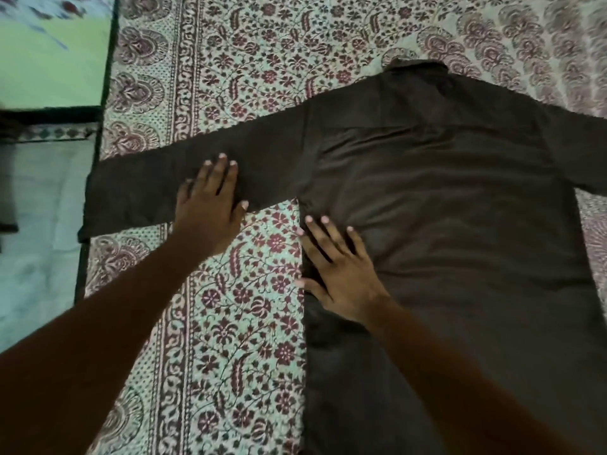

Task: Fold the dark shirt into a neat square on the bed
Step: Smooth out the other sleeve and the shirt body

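On the floral bedspread [236,307] | one dark long-sleeved shirt [453,205] lies flat, back up, collar far side, sleeves out | left hand [210,205] spread flat on the left sleeve [141,188], right hand [341,277] spread flat on the body's left edge, looks like smoothing before folding | two hands, nothing folded yet

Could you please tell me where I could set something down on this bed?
Bare bedspread lies above the outstretched sleeve, left of the collar, and below it beside the shirt, where the left arm crosses. The shirt is crowded, left hand and right hand flat on it.
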A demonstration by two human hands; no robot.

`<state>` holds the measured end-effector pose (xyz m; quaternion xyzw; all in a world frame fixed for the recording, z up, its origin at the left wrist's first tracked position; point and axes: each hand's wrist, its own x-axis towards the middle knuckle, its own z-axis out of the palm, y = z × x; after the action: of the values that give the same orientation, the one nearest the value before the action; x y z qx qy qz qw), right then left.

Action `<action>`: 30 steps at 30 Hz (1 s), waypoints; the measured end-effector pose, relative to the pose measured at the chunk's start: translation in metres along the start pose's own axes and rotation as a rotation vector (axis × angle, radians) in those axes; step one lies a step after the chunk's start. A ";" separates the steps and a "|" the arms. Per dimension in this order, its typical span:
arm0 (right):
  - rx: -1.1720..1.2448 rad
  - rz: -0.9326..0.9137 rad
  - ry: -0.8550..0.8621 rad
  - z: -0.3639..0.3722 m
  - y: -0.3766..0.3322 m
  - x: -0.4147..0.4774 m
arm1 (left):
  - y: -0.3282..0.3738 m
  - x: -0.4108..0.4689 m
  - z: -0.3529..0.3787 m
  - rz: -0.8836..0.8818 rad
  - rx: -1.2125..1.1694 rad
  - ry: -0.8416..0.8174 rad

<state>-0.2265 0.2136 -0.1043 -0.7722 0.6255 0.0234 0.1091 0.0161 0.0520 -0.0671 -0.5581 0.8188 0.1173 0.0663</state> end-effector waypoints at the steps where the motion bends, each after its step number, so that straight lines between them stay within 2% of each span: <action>1: 0.011 0.117 0.020 0.002 -0.001 -0.008 | 0.009 -0.015 0.001 0.092 -0.005 0.002; 3: 0.047 0.446 0.035 0.005 -0.009 -0.025 | 0.030 -0.043 0.011 0.256 -0.024 -0.030; 4: 0.050 0.522 0.031 0.006 -0.015 -0.032 | 0.041 -0.055 0.017 0.321 -0.019 -0.042; 5: 0.046 0.505 0.025 0.010 -0.024 -0.041 | 0.052 -0.064 0.027 0.372 -0.013 -0.038; 8: 0.036 0.247 -0.014 0.023 -0.053 -0.083 | 0.086 -0.072 0.044 0.427 -0.042 0.032; 9: 0.044 0.216 -0.012 0.027 -0.062 -0.100 | 0.097 -0.071 0.046 0.438 -0.037 0.047; 11: 0.081 0.266 0.009 0.033 -0.076 -0.138 | 0.115 -0.076 0.053 0.493 0.003 0.042; 13: 0.102 0.439 0.048 0.038 -0.079 -0.172 | 0.124 -0.094 0.064 0.549 0.053 -0.007; 16: 0.139 0.906 0.027 0.044 -0.067 -0.232 | 0.122 -0.147 0.080 0.620 0.103 -0.096; 18: 0.195 1.178 -0.013 0.046 -0.073 -0.284 | 0.116 -0.195 0.087 0.761 0.123 -0.160; 20: 0.291 1.321 -0.059 0.041 -0.088 -0.318 | 0.107 -0.241 0.092 0.889 0.130 -0.240; 22: 0.363 1.401 -0.016 0.030 -0.090 -0.319 | 0.104 -0.270 0.092 0.946 0.120 -0.272; 24: 0.299 1.292 0.107 0.016 -0.074 -0.284 | 0.111 -0.262 0.085 0.890 0.060 -0.190; 27: 0.226 0.922 0.294 0.006 -0.034 -0.182 | 0.137 -0.192 0.076 0.596 -0.058 0.021; 30: 0.202 0.646 0.300 0.008 -0.002 -0.079 | 0.147 -0.111 0.072 0.385 -0.013 0.091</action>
<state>-0.2412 0.2912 -0.0983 -0.5152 0.8452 -0.1187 0.0787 -0.0816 0.2228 -0.0924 -0.3962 0.9118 0.1076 0.0018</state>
